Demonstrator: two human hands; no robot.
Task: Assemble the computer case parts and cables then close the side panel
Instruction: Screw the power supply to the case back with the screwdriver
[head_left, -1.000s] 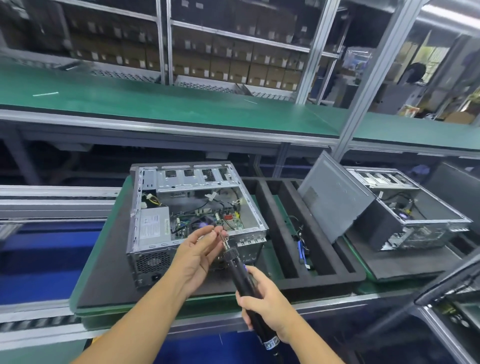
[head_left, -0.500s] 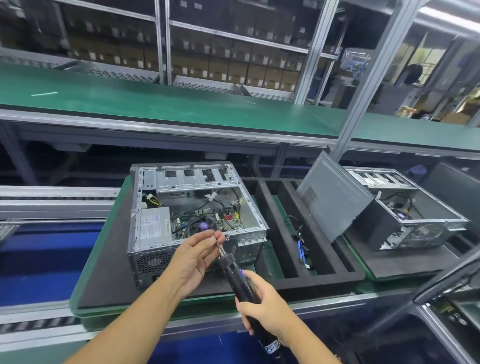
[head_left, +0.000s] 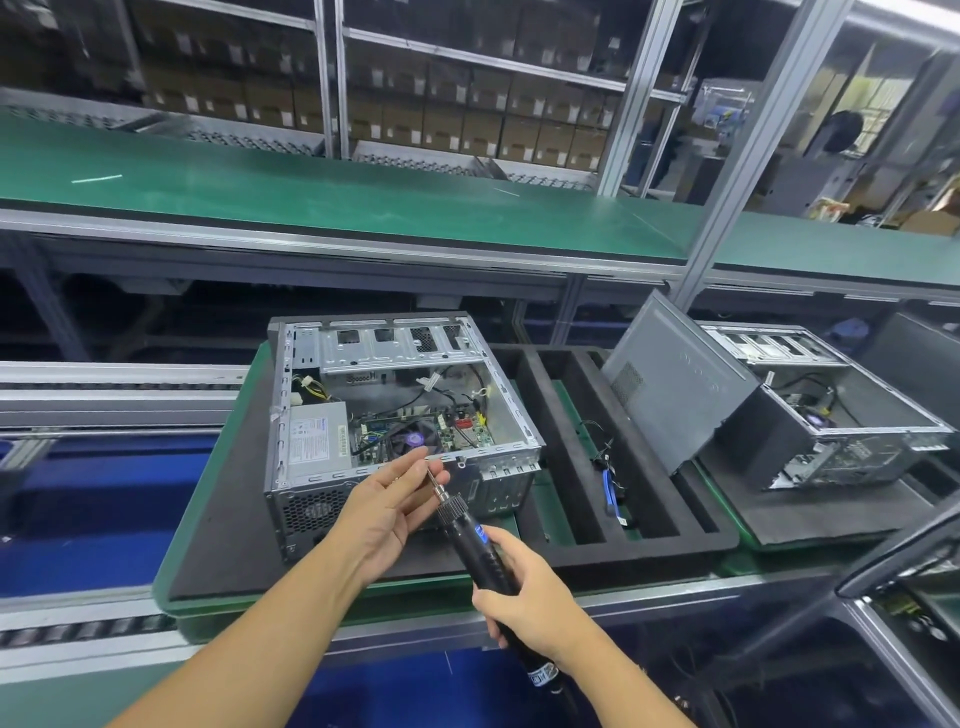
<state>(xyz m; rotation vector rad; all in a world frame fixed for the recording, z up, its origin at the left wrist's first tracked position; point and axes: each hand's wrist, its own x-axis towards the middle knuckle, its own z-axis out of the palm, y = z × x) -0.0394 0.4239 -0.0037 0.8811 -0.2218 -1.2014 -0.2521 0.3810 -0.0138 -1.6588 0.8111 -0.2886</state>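
There were two open computer cases on the green table. The near computer case sat straight ahead of me on a black foam mat, open side up. Inside it I could see one power supply, one CPU fan on the board and a loose tangle of black wires. The second computer case sat well off to my right, also open on top. One grey side panel leaned tilted against the left flank of that second case, so neither case was closed. Between the two cases lay one black foam tray with long slots, and one blue cable lay in a middle slot among some black leads.

I held one electric screwdriver, black with a small blue panel, angled up and to the left, its bit just in front of the near case's front rim. My right hand was wrapped fully round the lower barrel, fingers curled tight, forearm coming in from the lower right. My left hand reached in from the lower left, palm turned toward me. Its thumb and forefinger were closed lightly on the tip of the bit and the other fingers lay loosely extended. Whether a screw sat between those fingertips I could not tell.
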